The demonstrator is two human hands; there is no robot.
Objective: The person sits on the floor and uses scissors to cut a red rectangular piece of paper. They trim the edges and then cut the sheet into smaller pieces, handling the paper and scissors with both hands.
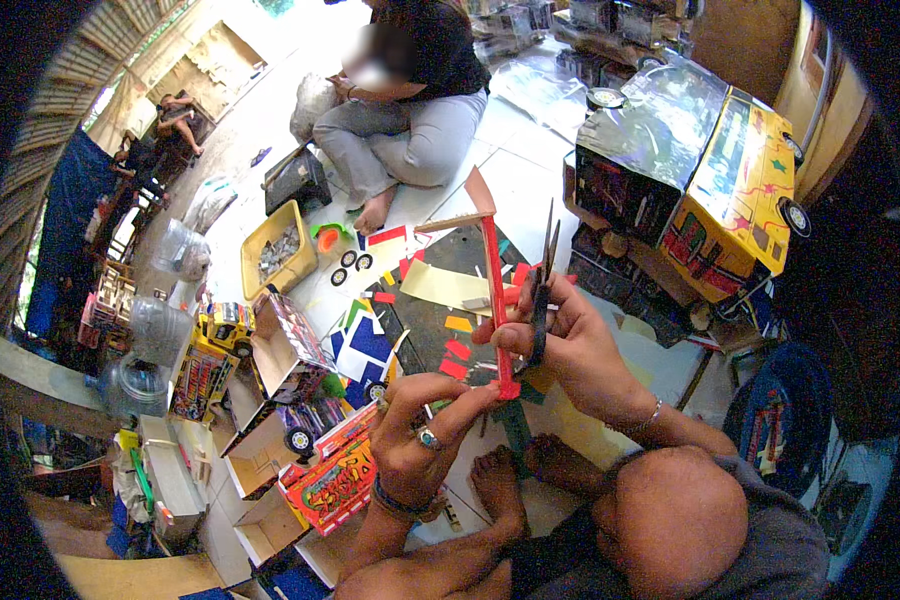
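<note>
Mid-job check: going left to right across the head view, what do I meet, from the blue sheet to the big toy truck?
Blue sheet → yellow tub → small loose wheels → red strip → black scissors → big yellow toy truck.
</note>
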